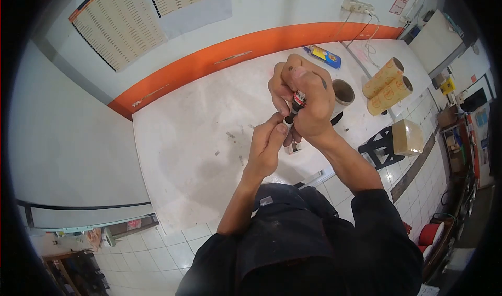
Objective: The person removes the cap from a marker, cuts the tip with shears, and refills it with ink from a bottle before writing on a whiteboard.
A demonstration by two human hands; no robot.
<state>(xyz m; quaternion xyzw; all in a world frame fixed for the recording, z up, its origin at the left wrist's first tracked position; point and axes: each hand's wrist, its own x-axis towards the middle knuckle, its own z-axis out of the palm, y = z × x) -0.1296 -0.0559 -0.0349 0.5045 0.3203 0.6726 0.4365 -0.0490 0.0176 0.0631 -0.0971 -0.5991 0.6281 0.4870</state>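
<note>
In front of my body, over the white table [188,134], both hands meet. My right hand [312,95] is closed around a small black bottle [298,101] with a red and white label. The bottle is tilted, its dark tip pointing down at a short white tube [287,121] with a dark round opening. That tube is pinched between the thumb and fingers of my left hand [267,145]. Tip and opening overlap in this view. Just below the hands, a small pale and reddish object [294,148] lies on the table, partly covered by my fingers.
Behind my right hand stands a brown-rimmed cylinder [343,93]. A blue and yellow packet [325,57] lies near the orange wall band [209,59]. To the right are two yellow-brown rolls [389,95], a black stool [380,147] and a cardboard box [408,137].
</note>
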